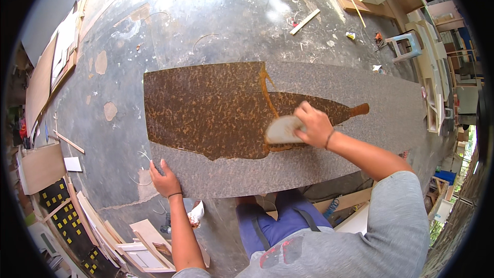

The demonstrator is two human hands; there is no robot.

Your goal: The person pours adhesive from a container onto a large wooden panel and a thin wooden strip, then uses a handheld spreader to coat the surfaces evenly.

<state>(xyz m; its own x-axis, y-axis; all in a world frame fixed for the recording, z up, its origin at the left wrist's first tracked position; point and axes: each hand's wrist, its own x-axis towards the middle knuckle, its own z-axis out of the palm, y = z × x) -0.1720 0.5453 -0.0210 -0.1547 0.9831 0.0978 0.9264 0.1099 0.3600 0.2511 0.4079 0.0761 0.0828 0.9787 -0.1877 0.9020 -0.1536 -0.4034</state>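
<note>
A long grey speckled panel (pixel 319 172) lies flat in front of me. Brown, wet-looking glue (pixel 206 108) covers most of its left half, and a tapering streak runs right to a narrow end. My right hand (pixel 315 126) grips a pale, round-edged spreader (pixel 283 129), slightly blurred, whose edge meets the thick amber rim of the glue near the panel's middle. At the near left corner, my left hand (pixel 164 179) rests on the panel's edge with thumb and fingers apart, holding nothing I can see. The spreader hides the glue beneath it.
Below the panel spreads a stained grey floor (pixel 118 134). A light stool (pixel 406 46) stands at the far right, near a wood strip (pixel 305 21). Boards lean along the left (pixel 56 62). A white bag or container (pixel 196 213) sits beside my left forearm.
</note>
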